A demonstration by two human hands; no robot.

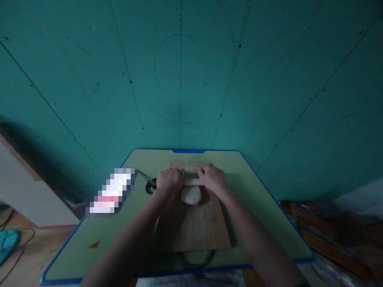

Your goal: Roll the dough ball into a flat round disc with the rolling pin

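Note:
A flat, pale round of dough [192, 195] lies on a wooden board [197, 227]. Just beyond it, a light rolling pin [194, 182] runs crosswise between my hands. My left hand [171, 179] is closed round the pin's left end, and my right hand [213, 177] is closed round its right end. Both hands rest over the upper part of the board, and their fingers hide the pin's ends. Whether the pin touches the dough's far edge I cannot tell. Left of my left hand lie scissors [150, 185] with dark handles, partly covered by that hand.
The board lies on a pale green table [251, 223] with a blue rim. At its left is a pixelated bright object [112, 193], and nearer me a small orange triangle [94, 244]. A teal wall [191, 79] rises behind. A dark cord or loop [198, 265] shows below the board.

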